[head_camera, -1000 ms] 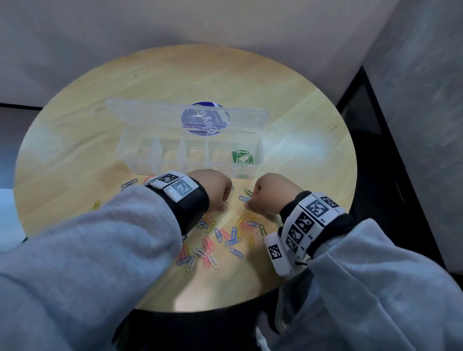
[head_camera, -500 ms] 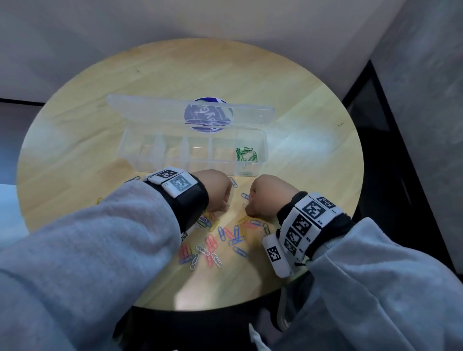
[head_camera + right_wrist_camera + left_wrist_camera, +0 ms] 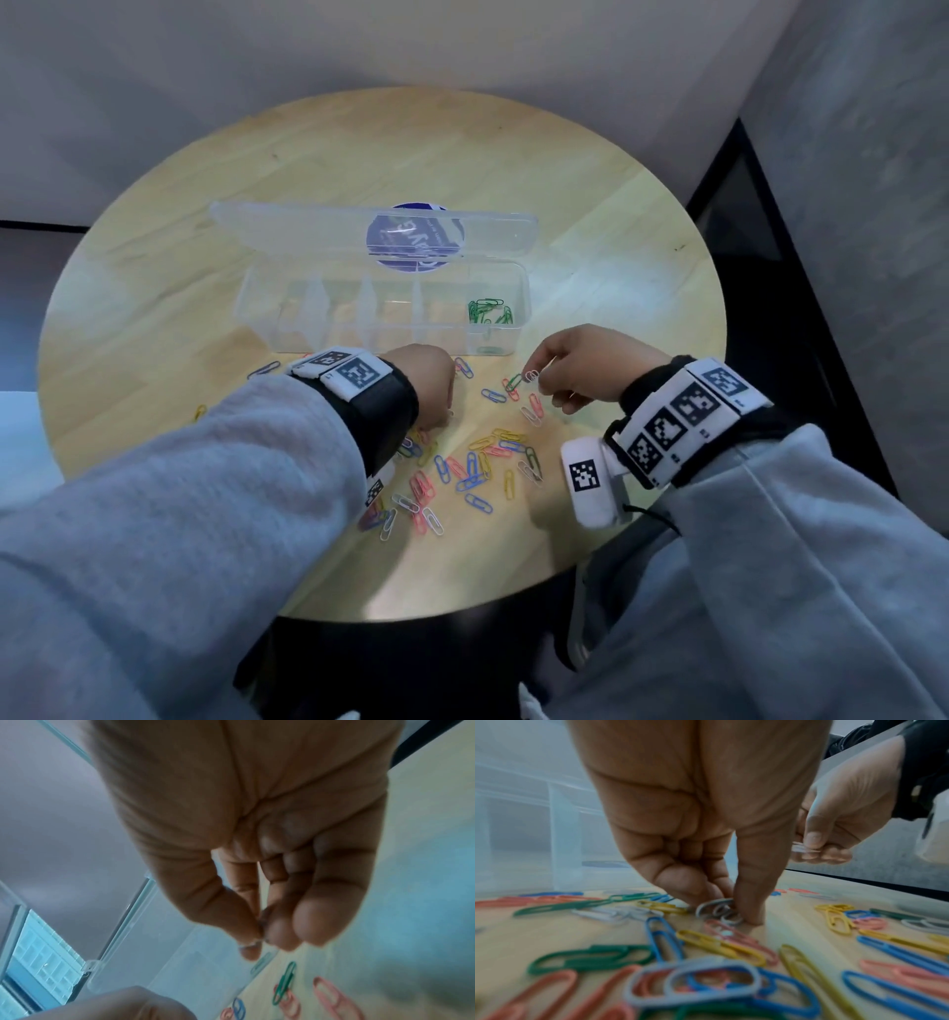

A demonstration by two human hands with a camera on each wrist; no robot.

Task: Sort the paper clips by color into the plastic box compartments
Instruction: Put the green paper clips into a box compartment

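Observation:
A clear plastic box [image 3: 308, 329] lies open mid-table; green clips [image 3: 488, 311] fill its rightmost compartment, and the others look bare. Mixed coloured paper clips [image 3: 472, 462] are scattered on the wood in front of it. My left hand [image 3: 429, 385] is down on the table left of the pile. In the left wrist view its thumb and fingers [image 3: 746, 902] pinch pale grey clips [image 3: 718, 910] against the wood. My right hand [image 3: 536, 377] hovers just above the table before the box's right end, pinching a white clip [image 3: 531, 375], also visible as the white clip [image 3: 250, 943].
The round wooden table [image 3: 616, 257] ends close behind both wrists, with a dark drop beyond its right edge. The box's lid [image 3: 308, 231] lies folded back over a blue sticker [image 3: 416, 241]. Stray clips [image 3: 264, 369] lie at the left. A green clip [image 3: 284, 981] lies under my right hand.
My right hand has lifted off the table and uncurled from a fist, now holding a white clip in its fingertips. The left hand has stayed down at the pile.

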